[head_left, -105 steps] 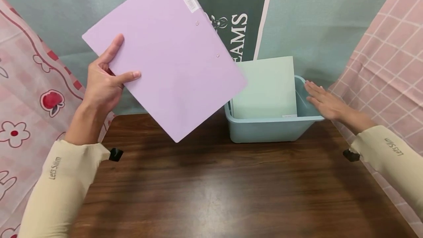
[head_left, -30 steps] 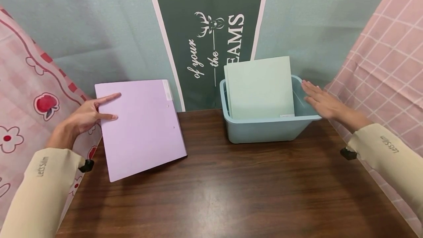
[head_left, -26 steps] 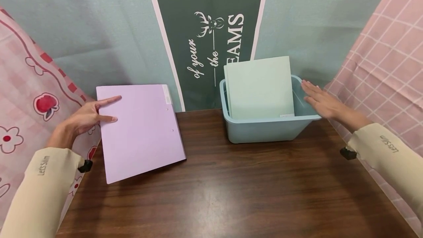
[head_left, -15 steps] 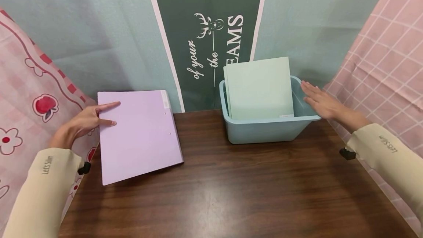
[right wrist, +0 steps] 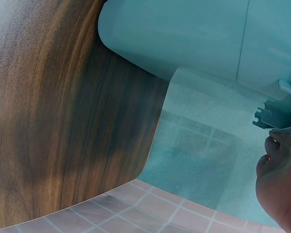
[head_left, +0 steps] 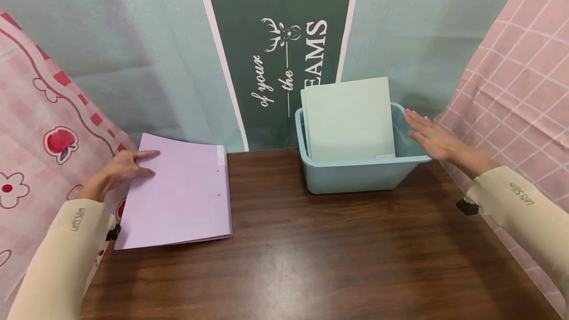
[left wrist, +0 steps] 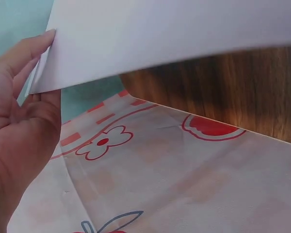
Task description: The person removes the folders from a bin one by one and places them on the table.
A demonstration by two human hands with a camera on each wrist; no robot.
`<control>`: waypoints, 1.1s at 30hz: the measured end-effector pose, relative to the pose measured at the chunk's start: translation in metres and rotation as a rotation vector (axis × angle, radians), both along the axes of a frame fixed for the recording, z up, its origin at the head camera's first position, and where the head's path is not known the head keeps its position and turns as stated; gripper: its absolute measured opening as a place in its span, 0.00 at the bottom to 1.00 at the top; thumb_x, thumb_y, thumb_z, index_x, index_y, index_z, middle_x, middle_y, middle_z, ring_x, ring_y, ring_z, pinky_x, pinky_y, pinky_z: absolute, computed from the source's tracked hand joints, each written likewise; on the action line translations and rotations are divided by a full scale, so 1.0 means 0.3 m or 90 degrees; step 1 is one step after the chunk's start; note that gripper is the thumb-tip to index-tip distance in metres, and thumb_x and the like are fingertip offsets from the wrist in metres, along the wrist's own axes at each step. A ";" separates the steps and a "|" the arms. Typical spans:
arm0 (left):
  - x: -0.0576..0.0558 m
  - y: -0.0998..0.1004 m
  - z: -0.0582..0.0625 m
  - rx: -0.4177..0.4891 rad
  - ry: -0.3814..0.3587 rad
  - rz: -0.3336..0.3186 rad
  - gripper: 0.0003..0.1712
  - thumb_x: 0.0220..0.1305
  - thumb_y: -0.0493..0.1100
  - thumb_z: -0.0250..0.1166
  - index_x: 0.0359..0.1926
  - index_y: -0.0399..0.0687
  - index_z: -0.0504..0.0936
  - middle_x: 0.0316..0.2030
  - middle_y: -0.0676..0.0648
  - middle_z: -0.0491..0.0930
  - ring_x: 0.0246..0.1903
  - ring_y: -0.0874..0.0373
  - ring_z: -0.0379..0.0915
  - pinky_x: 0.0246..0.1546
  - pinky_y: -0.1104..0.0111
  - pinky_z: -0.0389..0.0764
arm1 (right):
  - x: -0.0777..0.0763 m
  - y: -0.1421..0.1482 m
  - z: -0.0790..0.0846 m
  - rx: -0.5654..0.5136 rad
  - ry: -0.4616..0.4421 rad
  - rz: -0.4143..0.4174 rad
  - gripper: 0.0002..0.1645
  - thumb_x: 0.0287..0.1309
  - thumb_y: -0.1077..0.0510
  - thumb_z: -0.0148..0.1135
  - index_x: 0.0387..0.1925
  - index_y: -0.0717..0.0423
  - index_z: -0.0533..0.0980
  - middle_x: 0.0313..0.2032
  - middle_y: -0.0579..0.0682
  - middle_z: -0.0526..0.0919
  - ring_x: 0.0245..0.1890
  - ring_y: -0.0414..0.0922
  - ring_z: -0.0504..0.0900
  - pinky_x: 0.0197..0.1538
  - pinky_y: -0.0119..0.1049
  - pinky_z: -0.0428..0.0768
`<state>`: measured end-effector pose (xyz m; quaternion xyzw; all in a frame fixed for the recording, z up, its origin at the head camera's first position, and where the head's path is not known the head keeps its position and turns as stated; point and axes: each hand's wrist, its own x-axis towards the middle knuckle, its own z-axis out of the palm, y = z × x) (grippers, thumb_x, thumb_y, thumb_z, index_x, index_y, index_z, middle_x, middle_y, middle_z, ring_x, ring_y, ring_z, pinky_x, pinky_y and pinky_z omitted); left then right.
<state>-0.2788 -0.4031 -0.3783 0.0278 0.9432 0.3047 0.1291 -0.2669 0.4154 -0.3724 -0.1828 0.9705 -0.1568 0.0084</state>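
My left hand (head_left: 124, 166) pinches the left edge of a light purple file folder (head_left: 178, 196), with thumb and index finger on top and other fingers beneath, as the left wrist view shows. Low over the table's left side, the folder has its spine with a white label and two rivets to the right; its left part is raised. At the right, my right hand (head_left: 431, 136) rests with straight fingers against the right rim of a blue plastic bin (head_left: 355, 179). Pale green folders (head_left: 351, 120) stand upright in the bin, leaning back.
The dark wooden table (head_left: 284, 256) is bounded at the back by a blue-green cloth (head_left: 146, 48) with a dark printed panel. Pink patterned cloth (head_left: 26, 88) hangs on the left, pink checked cloth (head_left: 511, 88) on the right.
My left hand has brought the purple folder from raised and tilted near the middle down to the table's left side, turning its spine rightward. The right hand and bin have stayed in place.
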 end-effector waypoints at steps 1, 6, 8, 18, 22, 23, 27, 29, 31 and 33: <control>-0.006 -0.003 -0.004 -0.006 -0.003 0.001 0.44 0.64 0.40 0.76 0.77 0.39 0.67 0.33 0.46 0.54 0.25 0.55 0.53 0.28 0.65 0.65 | 0.004 -0.003 0.001 0.001 0.001 -0.002 0.38 0.86 0.53 0.34 0.83 0.67 0.37 0.84 0.65 0.35 0.84 0.63 0.34 0.83 0.53 0.31; -0.032 -0.014 -0.015 -0.024 -0.015 -0.007 0.49 0.63 0.43 0.78 0.79 0.39 0.63 0.37 0.41 0.57 0.32 0.48 0.54 0.42 0.60 0.63 | 0.019 -0.014 0.005 0.003 0.004 -0.013 0.38 0.86 0.53 0.34 0.83 0.67 0.37 0.84 0.65 0.35 0.84 0.63 0.34 0.83 0.50 0.30; -0.044 -0.019 -0.017 -0.026 -0.022 -0.013 0.51 0.62 0.45 0.79 0.79 0.40 0.61 0.43 0.33 0.61 0.35 0.45 0.56 0.43 0.58 0.62 | 0.024 -0.017 0.007 0.003 0.006 -0.017 0.38 0.86 0.53 0.34 0.83 0.67 0.38 0.84 0.65 0.36 0.84 0.64 0.35 0.83 0.48 0.29; -0.092 -0.041 -0.028 -0.089 -0.022 -0.087 0.61 0.57 0.47 0.82 0.80 0.37 0.53 0.74 0.14 0.43 0.66 0.24 0.54 0.66 0.35 0.61 | 0.061 -0.044 0.012 -0.001 0.000 -0.037 0.38 0.86 0.53 0.34 0.83 0.67 0.37 0.84 0.65 0.36 0.84 0.63 0.34 0.83 0.49 0.29; -0.112 -0.052 -0.042 -0.109 -0.018 -0.085 0.61 0.57 0.46 0.83 0.81 0.39 0.54 0.74 0.14 0.46 0.59 0.25 0.60 0.50 0.50 0.74 | 0.075 -0.056 0.014 -0.003 -0.001 -0.044 0.38 0.86 0.53 0.34 0.83 0.67 0.37 0.84 0.65 0.36 0.84 0.63 0.34 0.83 0.51 0.30; -0.118 -0.056 -0.043 -0.108 -0.020 -0.083 0.60 0.57 0.45 0.82 0.81 0.40 0.54 0.74 0.14 0.46 0.58 0.27 0.60 0.45 0.54 0.73 | 0.078 -0.058 0.013 -0.002 -0.002 -0.046 0.38 0.86 0.53 0.34 0.83 0.67 0.37 0.84 0.65 0.36 0.84 0.63 0.34 0.83 0.51 0.30; -0.147 -0.076 -0.042 -0.114 -0.017 -0.092 0.59 0.57 0.41 0.82 0.80 0.39 0.55 0.74 0.13 0.46 0.57 0.27 0.59 0.45 0.54 0.72 | 0.091 -0.068 0.013 -0.004 -0.001 -0.052 0.38 0.86 0.52 0.34 0.83 0.67 0.38 0.84 0.65 0.36 0.84 0.64 0.35 0.83 0.51 0.31; -0.164 -0.088 -0.041 -0.119 -0.015 -0.098 0.59 0.57 0.40 0.82 0.80 0.39 0.55 0.74 0.13 0.44 0.60 0.27 0.58 0.52 0.47 0.73 | 0.097 -0.075 0.013 -0.004 0.001 -0.055 0.38 0.86 0.53 0.34 0.83 0.67 0.38 0.84 0.66 0.37 0.83 0.65 0.36 0.84 0.52 0.31; -0.179 -0.101 -0.041 -0.129 -0.020 -0.102 0.59 0.56 0.41 0.82 0.80 0.40 0.54 0.73 0.13 0.44 0.61 0.25 0.58 0.58 0.41 0.72 | 0.104 -0.082 0.014 -0.004 -0.001 -0.059 0.38 0.86 0.52 0.33 0.83 0.67 0.37 0.84 0.65 0.36 0.83 0.65 0.36 0.83 0.52 0.31; -0.193 -0.116 -0.042 -0.141 -0.026 -0.106 0.60 0.56 0.41 0.82 0.80 0.39 0.54 0.73 0.12 0.44 0.62 0.22 0.58 0.64 0.34 0.69 | 0.109 -0.092 0.015 -0.003 -0.006 -0.064 0.38 0.86 0.52 0.33 0.83 0.66 0.37 0.84 0.65 0.35 0.83 0.65 0.36 0.83 0.52 0.30</control>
